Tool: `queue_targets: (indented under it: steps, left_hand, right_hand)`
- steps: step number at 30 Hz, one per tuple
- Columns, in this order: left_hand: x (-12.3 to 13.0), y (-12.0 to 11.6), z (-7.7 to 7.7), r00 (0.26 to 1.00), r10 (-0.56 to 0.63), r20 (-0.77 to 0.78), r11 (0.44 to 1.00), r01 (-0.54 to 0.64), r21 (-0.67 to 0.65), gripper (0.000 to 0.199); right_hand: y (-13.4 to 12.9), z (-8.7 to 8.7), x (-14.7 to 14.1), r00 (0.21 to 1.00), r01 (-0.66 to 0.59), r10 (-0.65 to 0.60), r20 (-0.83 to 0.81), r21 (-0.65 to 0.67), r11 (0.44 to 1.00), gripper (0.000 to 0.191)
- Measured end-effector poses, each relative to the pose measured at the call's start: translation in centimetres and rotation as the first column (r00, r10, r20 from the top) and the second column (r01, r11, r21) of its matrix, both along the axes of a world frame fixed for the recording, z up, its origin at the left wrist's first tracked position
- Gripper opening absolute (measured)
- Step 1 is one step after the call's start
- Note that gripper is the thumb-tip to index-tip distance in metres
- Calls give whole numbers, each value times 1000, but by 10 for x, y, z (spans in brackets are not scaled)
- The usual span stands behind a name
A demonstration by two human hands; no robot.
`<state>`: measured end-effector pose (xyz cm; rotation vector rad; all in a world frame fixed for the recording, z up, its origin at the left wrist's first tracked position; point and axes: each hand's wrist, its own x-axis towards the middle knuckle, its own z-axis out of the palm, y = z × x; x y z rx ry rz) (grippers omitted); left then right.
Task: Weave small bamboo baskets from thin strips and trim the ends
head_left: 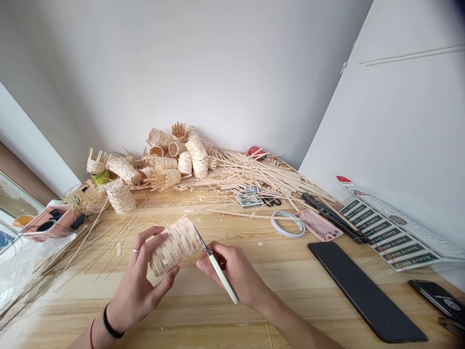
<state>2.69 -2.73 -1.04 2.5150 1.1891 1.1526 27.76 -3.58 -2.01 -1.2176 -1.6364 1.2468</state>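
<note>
My left hand [140, 281] is closed around a small woven cylinder basket [176, 246] of pale wood strips. The basket lies tilted, its rim end up and to the right. In my right hand [238, 274] is a pair of snips [222, 278] with a long white handle, held between thumb and fingers. Its dark narrow blades reach along the basket's rim, beside a short strip end. Whether the blades touch the strip cannot be made out. A ring and dark wrist bands show on my left hand and wrist.
Finished-looking woven baskets [196, 155] pile up at the back, beside loose wood strips [261, 172]. To the right lie a tape roll [288, 224], a pink tray [319, 225], a box cutter [332, 216], a black phone-like slab [363, 291] and packaged blades [390, 235]. A pink box [51, 223] stands left.
</note>
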Motion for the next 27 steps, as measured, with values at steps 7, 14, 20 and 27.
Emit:
queue_targets:
  steps: [7, 14, 20, 27]
  left_hand:
    - [1, 2, -1, 1000, -8, 3, 1000, 8, -13, 51]
    - [0, 4, -4, 999, -42, -5, 999, 42, -9, 46]
    - [2, 5, -6, 997, -58, -42, 997, 60, 53, 47]
    - [2, 4, -6, 997, -37, -71, 995, 43, 90, 47]
  right_hand:
    - [1, -1, 0, 1000, 6, -6, 6, 10, 1000, 34]
    - [-2, 2, 1, 1000, -23, 23, 0, 8, 1000, 31]
    - [-1, 6, 1, 999, -29, 28, 45, 35, 999, 30]
    - [-1, 7, 1, 994, -27, 21, 112, 46, 999, 35]
